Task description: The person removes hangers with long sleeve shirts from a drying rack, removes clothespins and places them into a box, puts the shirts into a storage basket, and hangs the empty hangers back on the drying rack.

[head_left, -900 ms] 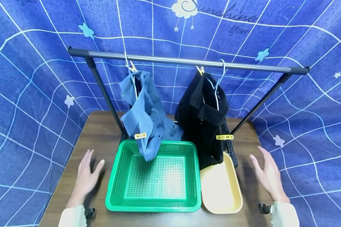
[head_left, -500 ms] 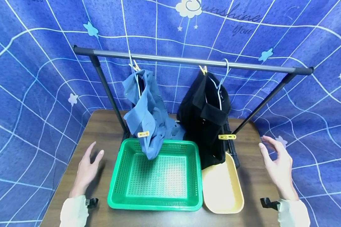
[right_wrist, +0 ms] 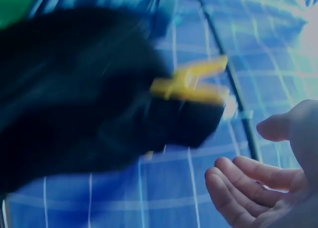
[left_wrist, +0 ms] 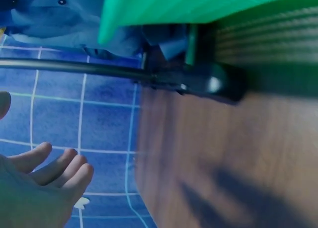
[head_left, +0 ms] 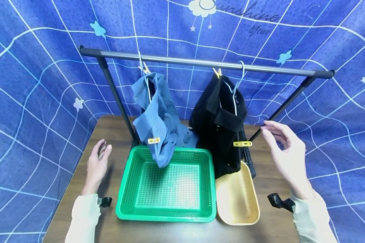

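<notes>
In the head view my left hand (head_left: 97,167) is above the table left of the green basket (head_left: 167,217), holding nothing, fingers loosely bent. My right hand (head_left: 287,158) is raised to the right of a black garment (head_left: 223,135), thumb and fingers apart, nothing between them. The garment hangs from a white hanger (head_left: 242,69); a yellow clothespin (head_left: 242,144) on its near side is closest to that hand. In the right wrist view this clothespin (right_wrist: 191,83) is blurred, just beyond the fingertips (right_wrist: 222,163). A blue garment (head_left: 158,125) hangs on the left with another yellow clothespin (head_left: 153,140).
A metal rail (head_left: 185,62) on black posts runs across the back. Both garments also bear a yellow clothespin near the rail. A cream tray (head_left: 253,216) stands right of the basket. Blue patterned cloth (head_left: 48,101) surrounds the wooden table (head_left: 109,126) behind and at the sides.
My right hand has risen and moved forward and inward, nearer the black garment's clothespin. My left hand has moved slightly forward, with its fingers more bent. The garments have stayed in place.
</notes>
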`<move>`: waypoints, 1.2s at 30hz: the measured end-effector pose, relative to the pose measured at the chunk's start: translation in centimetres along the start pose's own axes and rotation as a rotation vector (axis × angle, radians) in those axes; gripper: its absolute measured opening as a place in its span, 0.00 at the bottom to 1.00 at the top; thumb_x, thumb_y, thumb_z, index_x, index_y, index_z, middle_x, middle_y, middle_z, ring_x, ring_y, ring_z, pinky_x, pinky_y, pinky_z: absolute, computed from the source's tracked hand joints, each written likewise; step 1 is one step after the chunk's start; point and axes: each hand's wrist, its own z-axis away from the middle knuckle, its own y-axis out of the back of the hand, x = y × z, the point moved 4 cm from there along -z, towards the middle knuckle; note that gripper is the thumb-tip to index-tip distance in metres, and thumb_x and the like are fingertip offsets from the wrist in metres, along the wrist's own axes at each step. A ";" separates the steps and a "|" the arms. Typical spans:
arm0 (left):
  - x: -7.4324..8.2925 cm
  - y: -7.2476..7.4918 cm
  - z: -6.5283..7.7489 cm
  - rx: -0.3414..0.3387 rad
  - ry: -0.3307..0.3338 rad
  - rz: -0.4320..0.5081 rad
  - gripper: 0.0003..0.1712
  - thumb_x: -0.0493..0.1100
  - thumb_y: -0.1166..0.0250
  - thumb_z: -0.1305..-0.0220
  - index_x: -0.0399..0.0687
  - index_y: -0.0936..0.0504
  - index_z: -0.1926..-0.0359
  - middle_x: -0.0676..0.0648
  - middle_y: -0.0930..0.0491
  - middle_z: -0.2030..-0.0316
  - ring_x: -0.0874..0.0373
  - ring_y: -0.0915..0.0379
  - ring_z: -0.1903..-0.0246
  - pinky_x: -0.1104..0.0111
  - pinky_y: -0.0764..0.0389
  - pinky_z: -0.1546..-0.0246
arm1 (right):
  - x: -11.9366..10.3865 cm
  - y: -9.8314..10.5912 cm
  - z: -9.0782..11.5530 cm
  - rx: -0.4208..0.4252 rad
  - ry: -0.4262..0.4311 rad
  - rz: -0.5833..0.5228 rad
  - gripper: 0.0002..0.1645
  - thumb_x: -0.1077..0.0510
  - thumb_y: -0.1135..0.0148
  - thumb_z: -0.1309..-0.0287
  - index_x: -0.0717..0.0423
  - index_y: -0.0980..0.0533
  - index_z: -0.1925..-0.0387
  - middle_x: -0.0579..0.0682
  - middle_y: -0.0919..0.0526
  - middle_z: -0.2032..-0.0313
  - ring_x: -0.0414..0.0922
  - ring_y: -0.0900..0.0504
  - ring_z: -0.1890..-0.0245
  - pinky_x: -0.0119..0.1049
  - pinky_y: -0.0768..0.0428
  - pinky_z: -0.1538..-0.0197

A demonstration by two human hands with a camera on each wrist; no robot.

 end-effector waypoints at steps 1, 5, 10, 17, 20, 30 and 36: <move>0.2 -0.2 -0.2 -0.002 -0.003 0.015 0.42 0.64 0.44 0.19 0.55 0.43 0.14 0.43 0.39 0.18 0.42 0.41 0.21 0.55 0.38 0.21 | -0.6 -0.5 -0.2 -0.026 -0.014 -0.018 0.18 0.66 0.35 0.26 0.63 0.17 0.39 0.44 0.10 0.52 0.37 0.13 0.52 0.24 0.19 0.45; 1.3 -0.7 -1.0 -0.005 -0.035 0.065 0.42 0.62 0.41 0.19 0.54 0.42 0.15 0.43 0.38 0.19 0.44 0.40 0.21 0.66 0.36 0.23 | -2.7 -2.5 -0.9 -0.117 -0.058 -0.138 0.17 0.64 0.35 0.25 0.64 0.18 0.39 0.49 0.10 0.53 0.39 0.12 0.56 0.25 0.18 0.49; 3.0 -1.3 -1.9 0.003 -0.079 0.115 0.40 0.60 0.39 0.20 0.54 0.39 0.16 0.43 0.36 0.20 0.47 0.38 0.22 0.75 0.33 0.28 | -5.1 -4.5 -1.6 -0.165 -0.031 -0.238 0.17 0.65 0.35 0.26 0.65 0.17 0.40 0.56 0.10 0.54 0.44 0.13 0.57 0.26 0.17 0.50; 5.2 -2.4 -3.3 0.004 -0.122 0.151 0.39 0.60 0.37 0.21 0.57 0.37 0.17 0.45 0.34 0.21 0.48 0.37 0.22 0.68 0.33 0.25 | -7.7 -7.2 -1.9 -0.212 -0.015 -0.259 0.15 0.65 0.34 0.27 0.60 0.15 0.42 0.57 0.10 0.53 0.45 0.11 0.54 0.30 0.16 0.45; 6.1 -2.8 -3.8 -0.015 -0.148 0.155 0.39 0.58 0.37 0.21 0.57 0.37 0.17 0.44 0.35 0.20 0.47 0.39 0.22 0.62 0.34 0.23 | -8.3 -8.4 -2.1 -0.237 -0.014 -0.287 0.15 0.67 0.33 0.28 0.59 0.15 0.43 0.59 0.11 0.54 0.45 0.11 0.55 0.32 0.17 0.43; 10.9 -3.5 -3.6 -0.057 -0.222 0.136 0.38 0.51 0.38 0.19 0.52 0.40 0.16 0.38 0.39 0.19 0.40 0.42 0.21 0.52 0.39 0.21 | -9.1 -12.6 -4.0 -0.311 0.008 -0.275 0.14 0.60 0.30 0.28 0.55 0.14 0.44 0.49 0.10 0.57 0.45 0.13 0.54 0.35 0.16 0.44; 12.2 -4.0 -4.1 -0.069 -0.247 0.128 0.39 0.50 0.38 0.19 0.51 0.41 0.15 0.38 0.40 0.19 0.41 0.42 0.21 0.52 0.40 0.20 | -9.9 -14.3 -4.8 -0.329 0.010 -0.260 0.15 0.55 0.30 0.28 0.53 0.14 0.43 0.47 0.11 0.56 0.43 0.13 0.54 0.36 0.16 0.44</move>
